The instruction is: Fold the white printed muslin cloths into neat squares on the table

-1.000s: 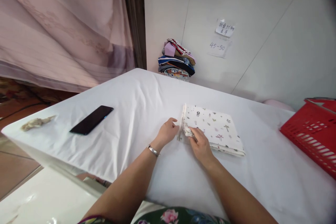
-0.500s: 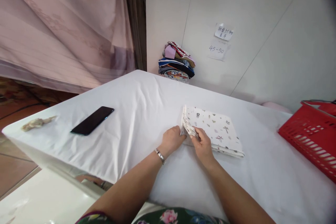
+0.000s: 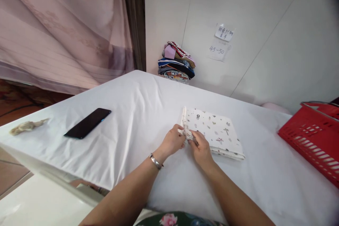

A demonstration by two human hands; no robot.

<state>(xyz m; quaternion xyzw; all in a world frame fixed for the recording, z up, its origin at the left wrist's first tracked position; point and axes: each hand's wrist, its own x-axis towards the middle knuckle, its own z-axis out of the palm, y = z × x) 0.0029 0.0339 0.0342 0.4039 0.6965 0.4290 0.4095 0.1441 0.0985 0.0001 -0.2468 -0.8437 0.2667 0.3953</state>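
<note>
A folded white cloth (image 3: 214, 132) with small printed motifs lies on the white table (image 3: 137, 120). My left hand (image 3: 172, 142) pinches the near left corner of the cloth, fingers closed on its layered edge. My right hand (image 3: 201, 148) grips the same corner from the right, thumb and fingers pressed on the fabric. A thin bracelet sits on my left wrist.
A black phone (image 3: 87, 123) lies at the left of the table, with a small beige cord bundle (image 3: 25, 126) near the left edge. A red basket (image 3: 312, 141) stands at the right. A stack of folded clothes (image 3: 177, 65) rests at the far edge by the wall. Pink curtain hangs at left.
My left hand has moved right from the table surface to the cloth's corner and closed on it. My right hand has shifted slightly along that corner.
</note>
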